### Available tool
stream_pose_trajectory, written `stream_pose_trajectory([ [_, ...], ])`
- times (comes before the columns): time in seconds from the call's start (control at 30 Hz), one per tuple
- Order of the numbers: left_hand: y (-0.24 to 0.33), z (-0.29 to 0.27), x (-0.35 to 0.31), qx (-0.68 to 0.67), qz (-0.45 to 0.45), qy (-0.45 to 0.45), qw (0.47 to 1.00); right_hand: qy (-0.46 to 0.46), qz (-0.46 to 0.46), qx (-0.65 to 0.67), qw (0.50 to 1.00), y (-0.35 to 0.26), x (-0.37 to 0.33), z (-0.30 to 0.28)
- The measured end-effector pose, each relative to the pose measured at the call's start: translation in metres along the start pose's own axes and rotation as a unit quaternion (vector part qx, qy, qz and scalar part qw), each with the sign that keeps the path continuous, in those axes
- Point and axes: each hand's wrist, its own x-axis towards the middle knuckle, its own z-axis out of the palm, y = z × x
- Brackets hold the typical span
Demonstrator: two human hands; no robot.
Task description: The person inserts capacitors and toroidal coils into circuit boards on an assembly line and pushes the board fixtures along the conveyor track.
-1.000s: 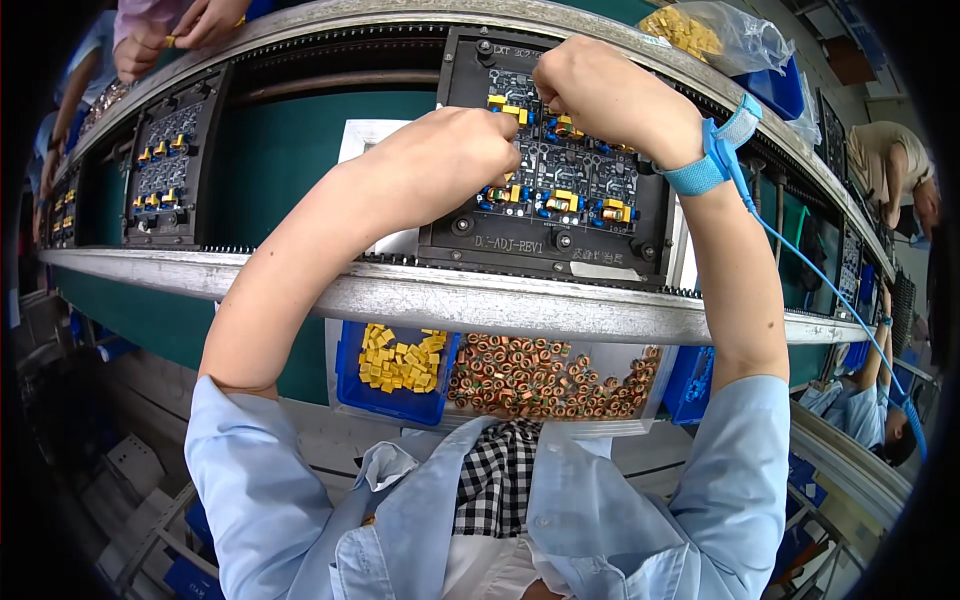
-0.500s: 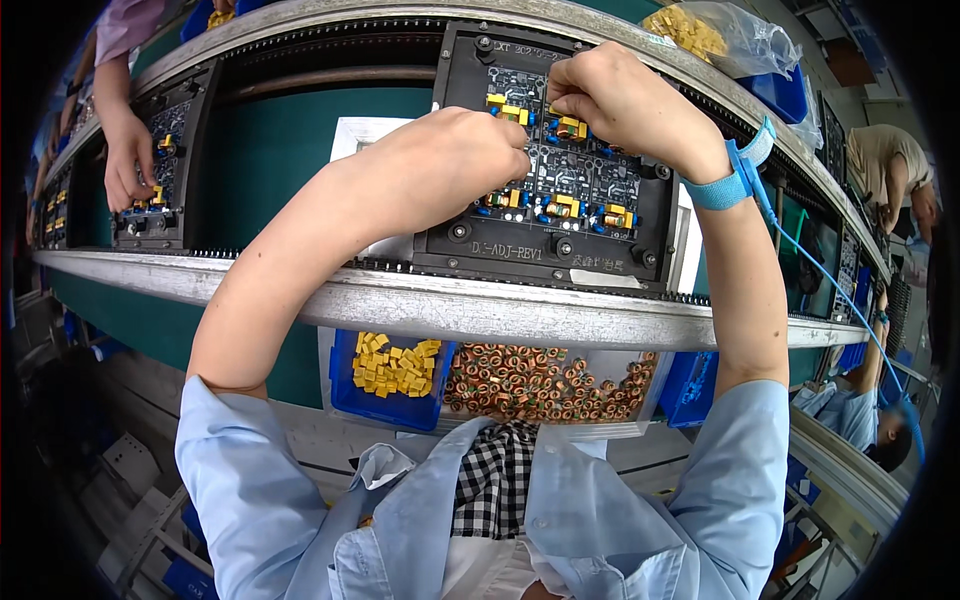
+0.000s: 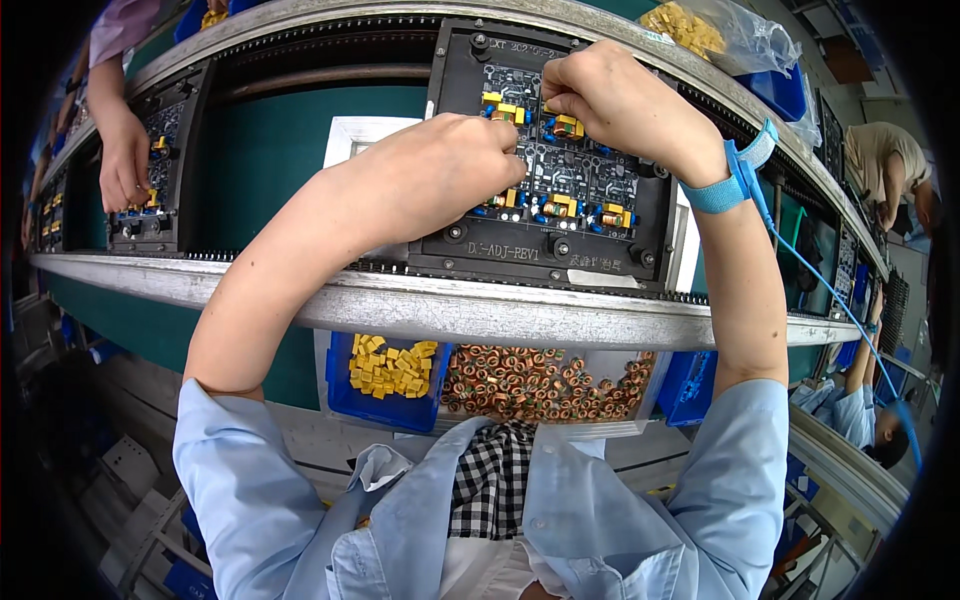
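A black pallet on the conveyor holds several small circuit boards, fitted with yellow block components, copper coils and blue parts. Over the boards' left side, my left hand has its fingers curled in; its fingertips and anything in them are hidden. My right hand is at the far row of boards, thumb and fingers pinched beside a yellow block component. Whether the pinch holds that piece, I cannot make out. A blue strap with a cord circles my right wrist.
A metal rail runs along the near side. Before it stand a blue bin of yellow blocks and a clear tray of copper coils. Another person's hand works at a pallet on the left. A plastic bag lies far right.
My right hand has shifted slightly left, still pinched. My left hand stays curled in nearly the same place. The other person's hand has moved slightly over its pallet.
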Motion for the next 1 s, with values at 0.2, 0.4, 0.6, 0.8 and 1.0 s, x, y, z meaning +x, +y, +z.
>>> stream_pose_trajectory([
  [0.2, 0.000, 0.000, -0.001, -0.015, -0.007, 0.015, 1.000, 0.013, -0.030, -0.076, 0.997, 0.000, 0.002, 0.003],
  [0.4, -0.004, 0.004, -0.002, -0.051, -0.036, 0.026, 0.998, -0.036, 0.010, -0.112, 0.993, -0.019, 0.009, -0.004],
  [0.6, 0.000, 0.001, -0.002, -0.092, -0.050, 0.042, 0.994, -0.031, 0.022, -0.124, 0.992, -0.016, 0.011, 0.002],
  [0.8, -0.001, 0.006, -0.003, -0.057, -0.052, 0.037, 0.996, -0.004, 0.046, -0.018, 0.999, -0.006, -0.004, -0.003],
  [1.0, 0.011, 0.007, -0.022, -0.096, -0.076, 0.224, 0.967, 0.159, 0.313, -0.126, 0.928, -0.026, -0.088, -0.021],
])
